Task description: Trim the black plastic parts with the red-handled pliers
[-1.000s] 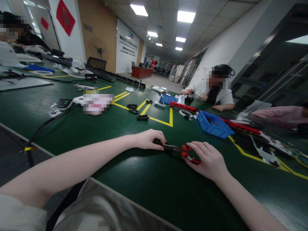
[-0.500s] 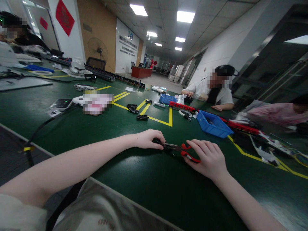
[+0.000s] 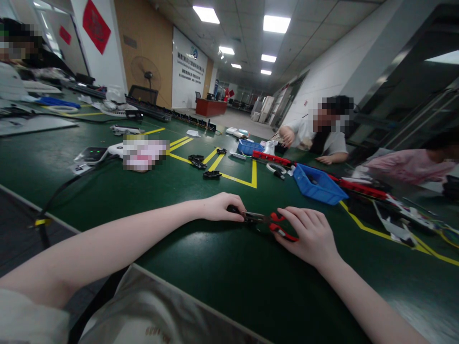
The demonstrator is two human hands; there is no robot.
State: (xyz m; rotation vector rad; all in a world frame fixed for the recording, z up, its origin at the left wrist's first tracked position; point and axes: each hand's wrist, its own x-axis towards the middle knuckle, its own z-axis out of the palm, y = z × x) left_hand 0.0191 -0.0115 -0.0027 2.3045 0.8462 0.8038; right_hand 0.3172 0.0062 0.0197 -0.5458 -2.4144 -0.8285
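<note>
My left hand (image 3: 225, 207) pinches a small black part (image 3: 234, 209) just above the green table; the fingers hide some of it. From the right, my right hand (image 3: 309, 234) grips red-handled pliers (image 3: 283, 232), its fingers along the handles. The handles stand apart. The metal jaws of the pliers point left and meet the black part beside my left fingertips; whether they are closed on it I cannot make out. Beyond my hands, several similar black parts lie on the table, one a black clip-like piece (image 3: 212, 175).
A blue bin (image 3: 318, 184) stands right of my hands, with a smaller blue bin (image 3: 250, 147) farther back. Red strips (image 3: 362, 188) run along the right. A phone-like device (image 3: 92, 155) with a cable lies left. Co-workers sit at the right and far left.
My hands and the pliers stay nearly in place, with only a slight shift. Across the table a co-worker's hand has risen, and the person in pink at the right has moved.
</note>
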